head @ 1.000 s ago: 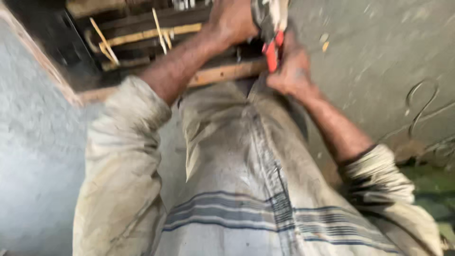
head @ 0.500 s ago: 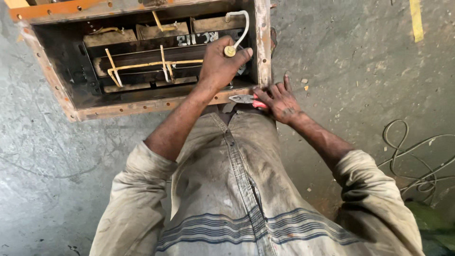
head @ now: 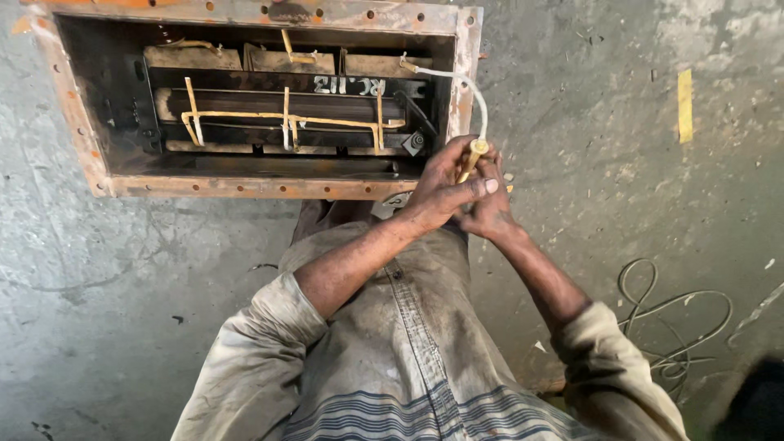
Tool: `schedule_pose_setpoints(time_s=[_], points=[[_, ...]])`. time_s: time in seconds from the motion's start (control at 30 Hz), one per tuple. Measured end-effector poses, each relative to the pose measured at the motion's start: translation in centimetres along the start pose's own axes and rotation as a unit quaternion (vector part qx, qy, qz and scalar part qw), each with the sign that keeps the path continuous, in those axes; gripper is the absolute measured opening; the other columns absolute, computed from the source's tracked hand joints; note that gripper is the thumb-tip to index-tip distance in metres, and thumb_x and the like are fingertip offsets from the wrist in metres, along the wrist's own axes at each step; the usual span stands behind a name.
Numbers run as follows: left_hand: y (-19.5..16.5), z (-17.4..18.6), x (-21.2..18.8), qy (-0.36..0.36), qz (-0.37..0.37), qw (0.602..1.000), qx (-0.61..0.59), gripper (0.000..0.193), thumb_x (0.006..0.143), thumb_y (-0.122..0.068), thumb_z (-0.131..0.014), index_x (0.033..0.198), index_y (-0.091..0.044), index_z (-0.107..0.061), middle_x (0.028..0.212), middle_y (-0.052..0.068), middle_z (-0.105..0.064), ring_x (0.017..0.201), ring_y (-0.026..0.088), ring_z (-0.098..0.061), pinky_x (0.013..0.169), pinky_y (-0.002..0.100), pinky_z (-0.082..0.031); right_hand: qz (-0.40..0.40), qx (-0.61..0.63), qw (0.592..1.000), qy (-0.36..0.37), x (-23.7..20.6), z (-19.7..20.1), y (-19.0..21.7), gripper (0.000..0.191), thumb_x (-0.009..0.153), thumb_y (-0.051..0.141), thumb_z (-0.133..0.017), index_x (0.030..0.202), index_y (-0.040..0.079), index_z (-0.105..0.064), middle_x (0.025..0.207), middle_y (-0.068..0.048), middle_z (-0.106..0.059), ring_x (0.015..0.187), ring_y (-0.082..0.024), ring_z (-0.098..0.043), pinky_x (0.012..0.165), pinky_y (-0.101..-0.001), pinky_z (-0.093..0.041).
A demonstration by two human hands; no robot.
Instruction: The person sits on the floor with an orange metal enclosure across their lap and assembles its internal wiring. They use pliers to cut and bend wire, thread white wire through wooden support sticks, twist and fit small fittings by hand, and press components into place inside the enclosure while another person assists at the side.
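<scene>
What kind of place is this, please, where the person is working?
Probably an electrical repair workshop, though that is a guess. An open rusty metal casing holds dark blocks tied with yellowish tape, both hands grip a sleeved white lead, and loose wire lies on the stained concrete floor.

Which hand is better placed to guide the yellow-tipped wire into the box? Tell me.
Probably left: the left hand grips the yellow tip and lies nearer the box; the right hand sits behind it.
</scene>
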State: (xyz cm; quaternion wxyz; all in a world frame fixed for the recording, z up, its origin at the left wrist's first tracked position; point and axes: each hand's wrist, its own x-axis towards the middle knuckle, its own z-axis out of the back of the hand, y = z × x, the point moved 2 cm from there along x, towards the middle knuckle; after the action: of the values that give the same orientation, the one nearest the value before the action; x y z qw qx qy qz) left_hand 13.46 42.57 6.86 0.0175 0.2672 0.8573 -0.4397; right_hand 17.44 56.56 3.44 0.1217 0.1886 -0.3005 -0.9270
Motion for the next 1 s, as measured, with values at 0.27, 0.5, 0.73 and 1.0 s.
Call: schedule_pose_setpoints(time_s=[0.27, 0.5, 0.73, 1.0], points=[[-3.4, -1.2, 2.8, 0.046, -0.183, 0.870, 0.456, 0.091, 0.087, -0.050, -0.076, 0.153, 0.004, -0.043, 0.163, 0.028, -0.035, 0.151, 0.043, -0.034, 0.123, 0.052, -0.029, -0.095, 0.359, 0.909, -0.190, 0.4, 3.9, 0.7, 0.076, 0.110, 0.054, -0.048, 0.157, -0.004, -0.032, 0.156, -0.015, -0.043, 0.143, -0.024, -0.043, 0.115, -0.0364, -0.040], [-7.9, 0.7, 4.7, 0.069, -0.190, 0.839, 0.504, 0.071, 0.086, -0.052, -0.082, 0.137, -0.008, -0.061, 0.142, 0.014, -0.059, 0.136, 0.033, -0.054, 0.119, 0.051, -0.040, -0.097, 0.565, 0.818, -0.044, -0.6, 4.7, -4.4, 0.069, 0.105, 0.059, -0.048, 0.135, -0.002, -0.061, 0.087, -0.002, -0.065, 0.068, -0.009, -0.055, 0.060, -0.0245, -0.043], [-8.6, 1.0, 10.0, 0.254, -0.226, 0.790, 0.511, 0.049, 0.077, -0.054, -0.084, 0.103, -0.015, -0.071, 0.101, 0.001, -0.066, 0.108, 0.024, -0.063, 0.102, 0.046, -0.044, 0.003, 0.572, 0.771, 0.281, 2.7, 8.4, -7.4, 0.033, 0.105, 0.030, -0.063, 0.107, 0.000, -0.074, 0.083, -0.006, -0.072, 0.069, -0.013, -0.059, 0.061, -0.0292, -0.047], [-7.7, 2.7, 9.7, 0.191, -0.186, 0.853, 0.449, 0.046, 0.073, -0.044, -0.090, 0.103, -0.015, -0.073, 0.099, -0.001, -0.068, 0.093, 0.021, -0.064, 0.084, 0.041, -0.045, 0.107, 0.462, 0.863, 0.173, 6.0, 11.7, -5.4, 0.024, 0.097, 0.014, -0.070, 0.114, -0.002, -0.070, 0.088, -0.013, -0.074, 0.075, -0.025, -0.073, 0.067, -0.0375, -0.056]])
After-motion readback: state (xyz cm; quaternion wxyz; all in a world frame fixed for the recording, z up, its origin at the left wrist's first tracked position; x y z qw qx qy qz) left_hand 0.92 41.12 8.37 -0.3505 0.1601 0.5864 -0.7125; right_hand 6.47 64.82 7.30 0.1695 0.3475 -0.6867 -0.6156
